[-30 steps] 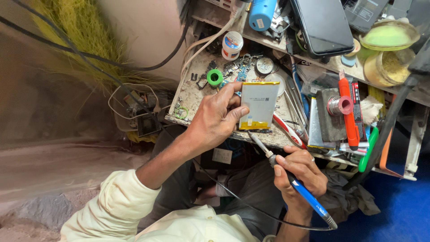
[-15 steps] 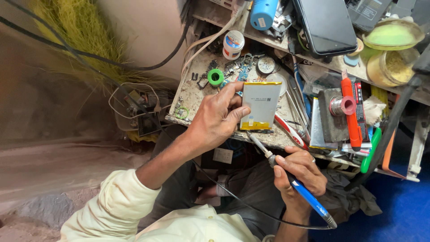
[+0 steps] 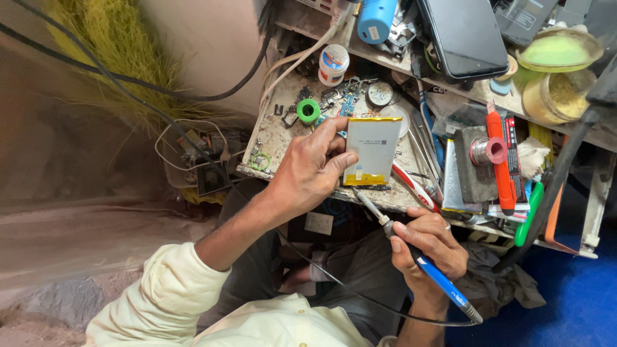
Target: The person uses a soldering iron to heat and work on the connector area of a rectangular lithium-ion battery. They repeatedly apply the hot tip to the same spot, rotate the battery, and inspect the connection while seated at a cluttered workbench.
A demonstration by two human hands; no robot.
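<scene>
The left hand (image 3: 307,172) pinches the flat silver battery (image 3: 373,150) upright-flat on the cluttered workbench (image 3: 276,138); the right hand (image 3: 429,247) grips the blue soldering iron (image 3: 411,254) pen-style, tip just below the battery's lower edge; soldering seems under way; contact there demands a steady, precise touch.

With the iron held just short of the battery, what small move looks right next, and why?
Probably ease the soldering iron tip forward to the battery's yellow lower edge. The left hand pins the battery flat on the bench, the right hand grips the iron like a pen, and its tip sits just below that edge, apart from it.
</scene>
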